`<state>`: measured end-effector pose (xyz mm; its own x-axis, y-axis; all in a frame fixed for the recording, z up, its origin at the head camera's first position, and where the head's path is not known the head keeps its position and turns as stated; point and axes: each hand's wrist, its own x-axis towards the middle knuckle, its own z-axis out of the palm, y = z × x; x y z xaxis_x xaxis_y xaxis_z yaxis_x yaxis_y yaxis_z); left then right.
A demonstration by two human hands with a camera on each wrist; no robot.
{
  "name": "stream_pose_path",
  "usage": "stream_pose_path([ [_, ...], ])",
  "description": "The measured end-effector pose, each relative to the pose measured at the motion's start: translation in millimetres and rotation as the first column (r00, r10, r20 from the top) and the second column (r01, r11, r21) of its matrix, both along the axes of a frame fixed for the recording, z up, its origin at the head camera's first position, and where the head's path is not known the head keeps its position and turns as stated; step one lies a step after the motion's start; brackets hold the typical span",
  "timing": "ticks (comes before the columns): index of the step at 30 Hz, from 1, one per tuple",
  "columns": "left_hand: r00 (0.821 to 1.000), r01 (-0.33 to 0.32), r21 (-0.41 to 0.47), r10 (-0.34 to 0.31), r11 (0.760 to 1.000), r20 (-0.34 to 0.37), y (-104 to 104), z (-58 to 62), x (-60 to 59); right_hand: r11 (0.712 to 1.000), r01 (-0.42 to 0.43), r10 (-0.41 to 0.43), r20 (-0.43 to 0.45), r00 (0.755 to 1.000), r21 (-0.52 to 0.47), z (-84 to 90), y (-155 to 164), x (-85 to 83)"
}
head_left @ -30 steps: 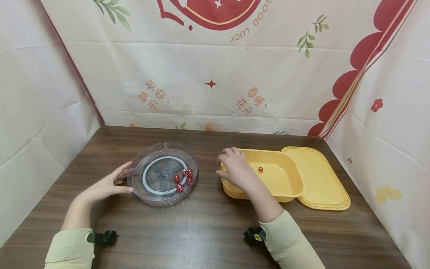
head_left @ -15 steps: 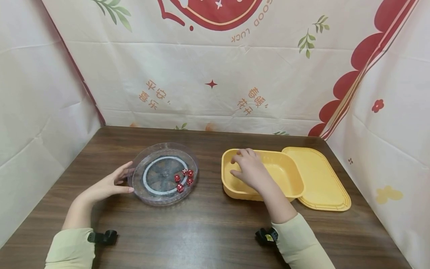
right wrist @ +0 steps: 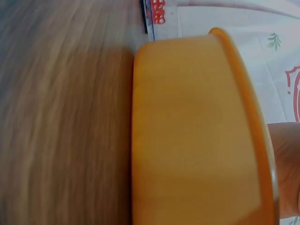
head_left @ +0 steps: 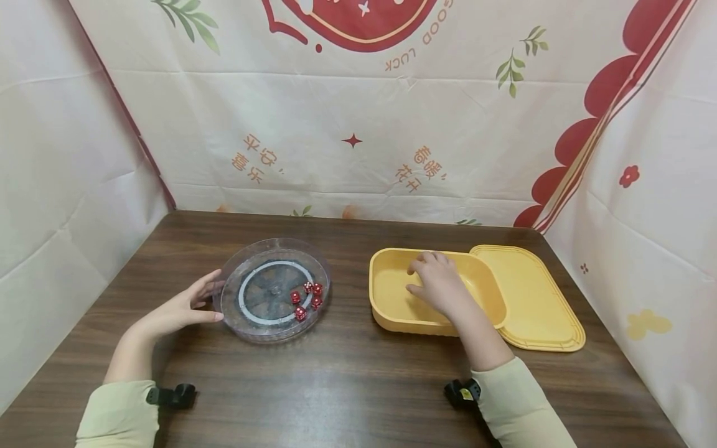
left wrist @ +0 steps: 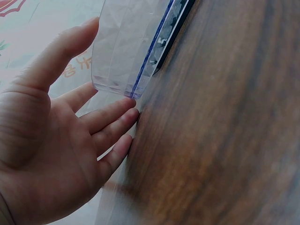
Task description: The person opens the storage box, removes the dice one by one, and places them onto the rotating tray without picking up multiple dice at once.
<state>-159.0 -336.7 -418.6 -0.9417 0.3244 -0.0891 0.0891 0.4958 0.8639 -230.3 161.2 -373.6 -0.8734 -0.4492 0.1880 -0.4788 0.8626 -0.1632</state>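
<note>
A clear round tray (head_left: 263,336) sits left of centre on the brown table, with several red dice (head_left: 307,297) bunched at its right side. My left hand (head_left: 210,297) rests open against the tray's left rim, thumb and fingers spread along it. The left wrist view shows my fingers (left wrist: 117,112) straight beside the ribbed clear rim (left wrist: 126,51). My right hand (head_left: 414,280) reaches down into the yellow tub (head_left: 392,298). Its fingertips are hidden under the back of the hand. In the right wrist view the tub's outer wall (right wrist: 192,131) fills the frame.
A yellow lid (head_left: 538,298) lies flat against the tub's right side. Printed cloth walls (head_left: 358,137) close in the table at the back and both sides. Bare wood (head_left: 336,386) runs along the near edge.
My right hand has moved right from the tub's left rim into the tub and now covers the single red die seen there earlier. The left hand and tray have stayed put.
</note>
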Motion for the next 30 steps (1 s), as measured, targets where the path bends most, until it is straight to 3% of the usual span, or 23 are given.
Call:
stream_pose_path([
  [14, 1.0, 0.001, -0.001, -0.001, 1.0, -0.006, 0.1, -0.5, -0.1, 0.998, 0.061, -0.061, 0.017, 0.998, 0.02, -8.6, 25.9, -5.8],
  [30, 1.0, 0.005, -0.003, -0.005, 1.0, -0.009, -0.7, -1.3, -0.4, 0.989, 0.101, -0.11, 0.078, 0.991, 0.11, -9.0, 38.0, -9.9],
])
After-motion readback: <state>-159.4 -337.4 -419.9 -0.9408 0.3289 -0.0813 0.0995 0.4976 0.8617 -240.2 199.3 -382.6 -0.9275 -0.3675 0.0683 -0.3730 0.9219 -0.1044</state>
